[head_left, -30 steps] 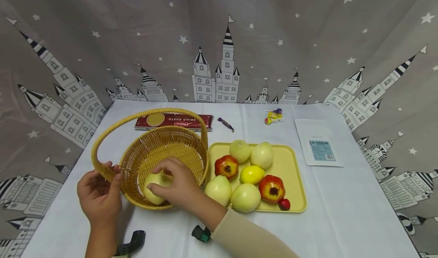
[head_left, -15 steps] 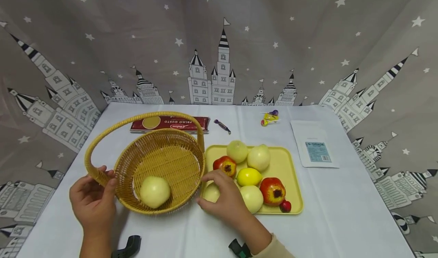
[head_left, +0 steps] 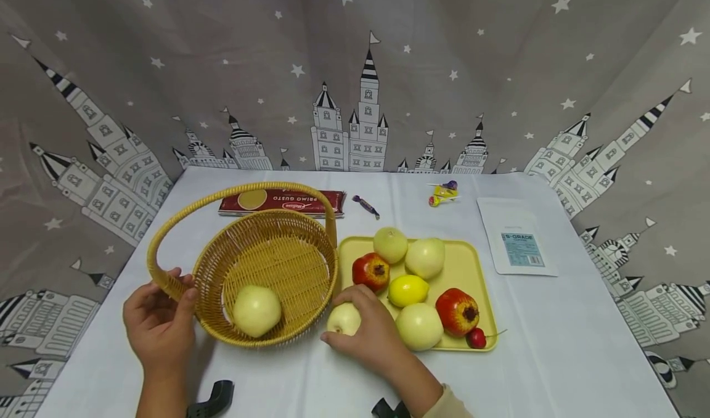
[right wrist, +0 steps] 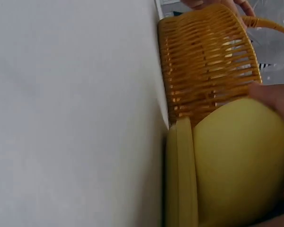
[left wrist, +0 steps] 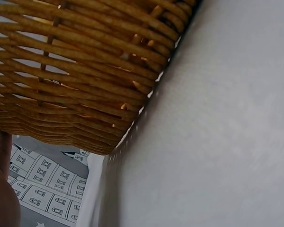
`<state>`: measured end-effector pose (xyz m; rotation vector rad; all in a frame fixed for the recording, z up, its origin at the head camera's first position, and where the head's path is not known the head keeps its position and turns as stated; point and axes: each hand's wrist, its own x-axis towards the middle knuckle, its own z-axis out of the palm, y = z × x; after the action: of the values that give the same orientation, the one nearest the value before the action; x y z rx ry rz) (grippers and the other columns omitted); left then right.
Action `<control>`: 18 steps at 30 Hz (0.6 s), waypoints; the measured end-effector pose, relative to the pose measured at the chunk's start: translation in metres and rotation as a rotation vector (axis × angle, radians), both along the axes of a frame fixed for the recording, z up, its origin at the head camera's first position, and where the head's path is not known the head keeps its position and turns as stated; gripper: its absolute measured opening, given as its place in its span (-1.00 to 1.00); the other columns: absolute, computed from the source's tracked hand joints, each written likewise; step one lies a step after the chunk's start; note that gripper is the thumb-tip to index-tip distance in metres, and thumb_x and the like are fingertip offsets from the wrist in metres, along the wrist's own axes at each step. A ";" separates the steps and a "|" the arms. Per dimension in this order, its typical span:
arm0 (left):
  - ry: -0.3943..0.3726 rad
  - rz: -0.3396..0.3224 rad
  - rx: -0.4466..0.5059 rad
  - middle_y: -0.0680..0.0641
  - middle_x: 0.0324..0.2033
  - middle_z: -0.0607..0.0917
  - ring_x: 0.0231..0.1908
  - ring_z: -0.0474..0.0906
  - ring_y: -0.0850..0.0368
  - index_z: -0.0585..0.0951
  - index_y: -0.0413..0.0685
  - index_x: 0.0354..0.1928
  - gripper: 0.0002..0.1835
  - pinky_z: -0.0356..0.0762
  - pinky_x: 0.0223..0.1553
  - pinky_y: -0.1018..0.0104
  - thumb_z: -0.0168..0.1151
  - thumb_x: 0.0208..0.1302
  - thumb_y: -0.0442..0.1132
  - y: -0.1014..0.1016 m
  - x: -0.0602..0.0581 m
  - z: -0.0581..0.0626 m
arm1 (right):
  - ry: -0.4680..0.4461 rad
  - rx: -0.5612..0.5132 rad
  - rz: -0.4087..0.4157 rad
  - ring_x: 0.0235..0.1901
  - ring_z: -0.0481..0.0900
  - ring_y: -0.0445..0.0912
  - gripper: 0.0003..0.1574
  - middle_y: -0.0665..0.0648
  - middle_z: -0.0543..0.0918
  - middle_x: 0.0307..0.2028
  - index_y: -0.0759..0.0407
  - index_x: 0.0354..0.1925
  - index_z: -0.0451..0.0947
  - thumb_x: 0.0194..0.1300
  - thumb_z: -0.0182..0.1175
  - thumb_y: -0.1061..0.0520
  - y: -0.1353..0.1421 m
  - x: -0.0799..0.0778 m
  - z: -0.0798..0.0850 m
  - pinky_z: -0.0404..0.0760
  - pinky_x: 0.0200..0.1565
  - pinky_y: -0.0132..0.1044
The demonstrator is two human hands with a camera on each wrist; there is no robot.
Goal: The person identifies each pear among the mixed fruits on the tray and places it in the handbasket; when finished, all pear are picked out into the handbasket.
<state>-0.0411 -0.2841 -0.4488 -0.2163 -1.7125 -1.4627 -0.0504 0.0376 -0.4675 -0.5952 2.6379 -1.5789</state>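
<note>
My left hand point(head_left: 161, 322) grips the handle base of a yellow wicker basket point(head_left: 211, 288) at its left side. One pale green round fruit point(head_left: 257, 311) lies inside the basket. At the tray's front left corner, my right hand point(head_left: 374, 331) curls thumb and fingers round another pale green round fruit point(head_left: 344, 319). The right wrist view shows this fruit point(right wrist: 241, 161) large beside the tray's rim point(right wrist: 182, 175), with the basket point(right wrist: 208, 61) just beyond. In the left wrist view, the basket's woven wall point(left wrist: 75, 71) fills the upper left.
The yellow tray point(head_left: 466, 264) also bears several pale green fruits point(head_left: 420, 327), a lemon point(head_left: 408, 290), two pomegranates point(head_left: 457, 312) and a cherry point(head_left: 476, 338). Behind stand a red packet point(head_left: 288, 201), a wrapped candy point(head_left: 366, 207) and lollipops point(head_left: 444, 193). A white pouch point(head_left: 518, 239) lies right.
My right hand has let go of the fruit in the basket, moved right to the tray and taken hold of another. The pomegranate and cherry on the right have shifted slightly right. My left hand stays put.
</note>
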 end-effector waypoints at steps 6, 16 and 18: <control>0.006 -0.001 -0.012 -0.37 0.01 0.54 -0.04 0.61 0.04 0.25 -0.51 0.06 -0.51 0.56 0.09 0.39 0.22 0.12 -0.66 -0.004 -0.001 -0.003 | -0.038 -0.118 -0.057 -0.10 0.46 -0.23 -0.45 -0.23 0.52 -0.12 -0.20 -0.14 0.51 -0.11 0.54 -0.14 0.008 -0.003 0.027 0.54 -0.12 -0.23; 0.006 -0.003 -0.003 -0.37 0.01 0.54 -0.04 0.60 0.01 0.24 -0.53 0.07 -0.50 0.56 0.09 0.38 0.20 0.12 -0.69 -0.007 -0.002 -0.008 | -0.097 -0.381 0.078 -0.16 0.52 -0.11 -0.48 -0.11 0.53 -0.06 -0.10 -0.06 0.51 0.01 0.48 -0.05 -0.047 -0.030 0.082 0.66 -0.23 -0.20; 0.003 0.000 -0.009 -0.37 0.01 0.54 -0.04 0.60 0.01 0.24 -0.53 0.08 -0.49 0.56 0.09 0.37 0.21 0.12 -0.68 -0.006 -0.002 -0.008 | -0.128 -0.405 0.089 -0.18 0.53 -0.13 -0.51 -0.10 0.53 -0.08 -0.10 -0.07 0.50 0.03 0.47 -0.05 -0.063 -0.037 0.079 0.67 -0.23 -0.23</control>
<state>-0.0427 -0.2905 -0.4567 -0.2230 -1.7173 -1.4536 -0.0873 -0.0250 -0.3885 -0.5866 2.1803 -2.0603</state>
